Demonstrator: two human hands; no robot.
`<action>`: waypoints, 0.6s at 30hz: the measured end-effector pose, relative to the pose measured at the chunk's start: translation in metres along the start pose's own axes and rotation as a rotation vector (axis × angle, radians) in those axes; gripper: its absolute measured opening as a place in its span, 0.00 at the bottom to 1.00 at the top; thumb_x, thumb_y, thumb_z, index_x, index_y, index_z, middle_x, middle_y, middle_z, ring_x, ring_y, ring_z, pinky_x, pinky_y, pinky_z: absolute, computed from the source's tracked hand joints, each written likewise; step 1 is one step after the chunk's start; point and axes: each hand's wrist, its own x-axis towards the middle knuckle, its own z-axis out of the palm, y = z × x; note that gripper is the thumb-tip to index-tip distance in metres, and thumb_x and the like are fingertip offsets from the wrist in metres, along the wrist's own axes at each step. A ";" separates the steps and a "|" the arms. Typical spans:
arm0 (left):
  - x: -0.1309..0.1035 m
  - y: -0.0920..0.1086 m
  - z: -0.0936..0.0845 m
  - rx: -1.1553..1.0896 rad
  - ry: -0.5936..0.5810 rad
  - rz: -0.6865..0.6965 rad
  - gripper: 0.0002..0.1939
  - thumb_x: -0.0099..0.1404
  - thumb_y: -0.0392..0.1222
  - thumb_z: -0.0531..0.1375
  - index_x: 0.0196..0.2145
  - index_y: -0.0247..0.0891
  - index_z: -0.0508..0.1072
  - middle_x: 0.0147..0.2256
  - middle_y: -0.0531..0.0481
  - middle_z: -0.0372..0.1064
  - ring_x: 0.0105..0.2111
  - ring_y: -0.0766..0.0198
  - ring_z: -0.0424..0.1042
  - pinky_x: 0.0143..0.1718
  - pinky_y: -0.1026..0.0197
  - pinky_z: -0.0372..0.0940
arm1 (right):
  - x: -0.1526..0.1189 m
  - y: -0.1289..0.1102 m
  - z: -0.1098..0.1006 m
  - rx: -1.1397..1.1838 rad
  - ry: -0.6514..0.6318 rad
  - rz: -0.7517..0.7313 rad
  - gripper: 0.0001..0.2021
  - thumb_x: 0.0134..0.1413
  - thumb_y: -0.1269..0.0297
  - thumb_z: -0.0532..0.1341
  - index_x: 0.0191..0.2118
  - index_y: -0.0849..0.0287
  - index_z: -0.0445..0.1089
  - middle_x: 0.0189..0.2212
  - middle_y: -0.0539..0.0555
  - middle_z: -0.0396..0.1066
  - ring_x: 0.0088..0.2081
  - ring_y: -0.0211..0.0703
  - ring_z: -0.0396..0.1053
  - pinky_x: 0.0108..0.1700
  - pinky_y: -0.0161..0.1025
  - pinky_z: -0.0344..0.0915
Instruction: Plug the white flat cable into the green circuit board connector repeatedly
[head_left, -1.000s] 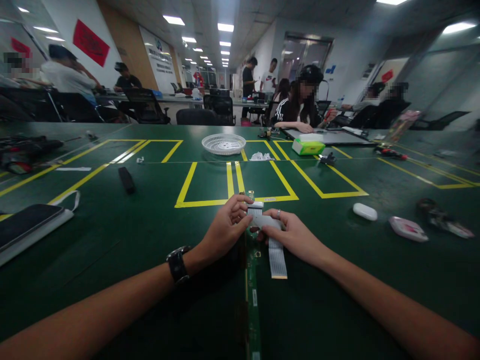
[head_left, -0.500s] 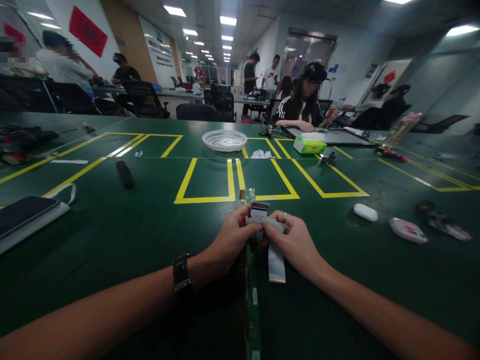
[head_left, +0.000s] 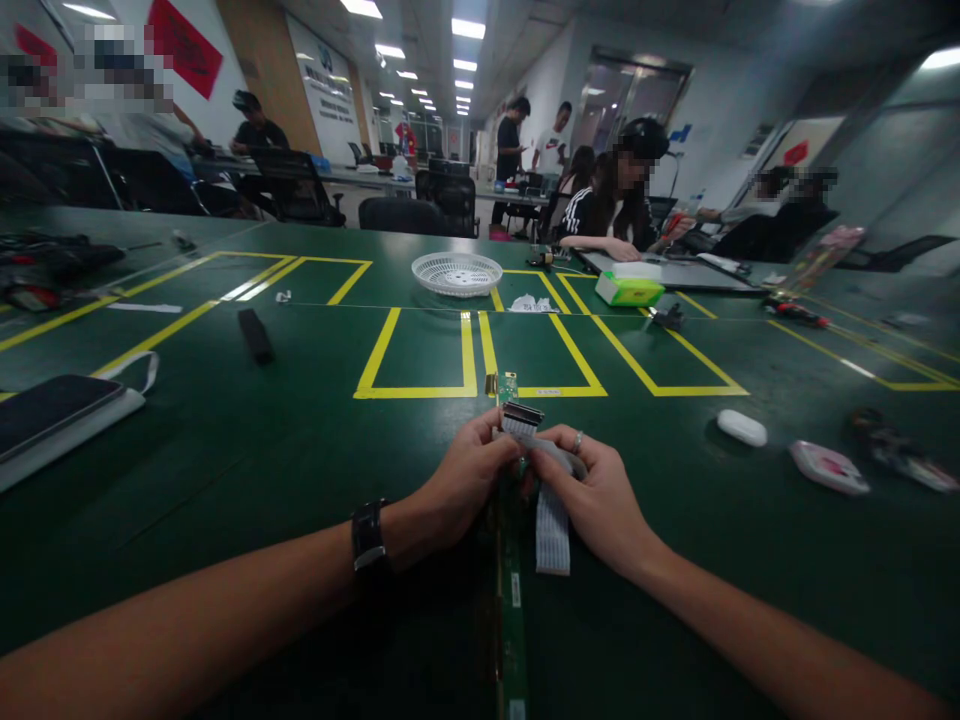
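A white flat ribbon cable (head_left: pixel 553 535) is pinched between my two hands, one end hanging down below my right hand (head_left: pixel 592 485). My left hand (head_left: pixel 469 465) grips it near its dark connector end (head_left: pixel 523 414), thumb and fingers closed. The fingers of my right hand are closed on the cable's folded middle, close to the left fingertips. Under both hands a long, narrow green circuit board (head_left: pixel 512 630) runs away from me along the table, and its far end shows just beyond my fingers. My fingers hide part of the board and the cable's fold.
On the green table (head_left: pixel 300 450) lie a white basket (head_left: pixel 457 275), a green tissue box (head_left: pixel 630 288), a dark block (head_left: pixel 256 336), a white case (head_left: pixel 742 428), a pink-and-white case (head_left: pixel 829 468) and a large phone-like device (head_left: pixel 56 420). A co-worker (head_left: pixel 619 200) sits across the table.
The view has shifted slightly, so the scene sits a little further right. Both hands keep hold of the ribbon cable; its connector end tilts slightly more.
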 end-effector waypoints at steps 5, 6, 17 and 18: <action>-0.002 0.003 0.002 -0.024 -0.012 0.001 0.07 0.61 0.35 0.62 0.38 0.36 0.69 0.30 0.54 0.66 0.24 0.70 0.65 0.25 0.68 0.63 | -0.002 0.000 0.000 -0.070 0.010 -0.044 0.10 0.62 0.59 0.60 0.35 0.59 0.71 0.26 0.49 0.69 0.26 0.36 0.64 0.27 0.33 0.60; -0.002 0.003 0.002 -0.029 -0.011 0.001 0.07 0.61 0.35 0.62 0.38 0.36 0.69 0.30 0.54 0.66 0.24 0.70 0.66 0.25 0.68 0.63 | -0.002 0.000 0.000 -0.077 0.007 -0.055 0.10 0.63 0.58 0.60 0.36 0.59 0.71 0.26 0.49 0.69 0.26 0.36 0.64 0.27 0.33 0.60; -0.002 0.002 0.000 -0.030 -0.017 -0.014 0.09 0.62 0.36 0.63 0.40 0.37 0.70 0.31 0.53 0.67 0.25 0.69 0.67 0.26 0.66 0.63 | -0.002 0.002 -0.003 -0.101 0.002 -0.102 0.09 0.63 0.60 0.60 0.35 0.59 0.72 0.26 0.48 0.69 0.26 0.35 0.64 0.28 0.32 0.60; -0.002 0.003 0.000 -0.028 -0.018 -0.015 0.09 0.62 0.37 0.63 0.40 0.37 0.70 0.31 0.53 0.67 0.25 0.69 0.67 0.26 0.66 0.63 | -0.002 0.002 -0.003 -0.101 0.000 -0.102 0.09 0.63 0.60 0.60 0.35 0.59 0.71 0.26 0.48 0.69 0.26 0.35 0.64 0.28 0.33 0.60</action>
